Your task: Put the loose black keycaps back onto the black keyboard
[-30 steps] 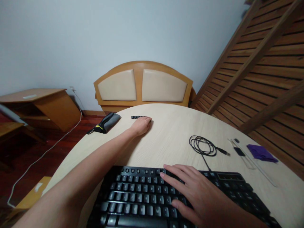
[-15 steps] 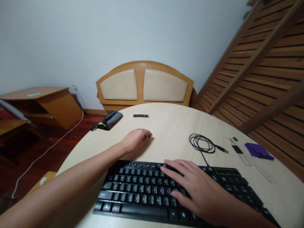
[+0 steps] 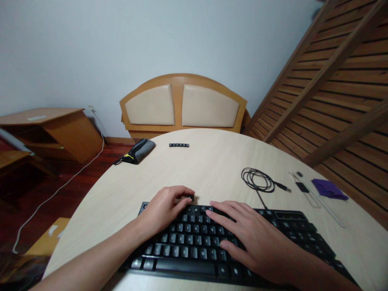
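With my left hand (image 3: 166,206) I pinch a small black key (image 3: 191,197) at the far edge of the keyboard (image 3: 185,265), and my right hand (image 3: 244,227) rests on it, right of its middle. Just behind the keyboard lies its coiled cable (image 3: 261,190); well beyond it, a row of keys (image 3: 178,145) and a grey pouch (image 3: 142,152); off the far right corner, a purple cloth (image 3: 330,189).

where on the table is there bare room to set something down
The widest bare patch of table lies between the row of keys and the coiled cable, beyond the right hand. Another lies between the grey pouch and the left hand. It is crowded at the keyboard, where both hands are, and on the right beside the purple cloth.
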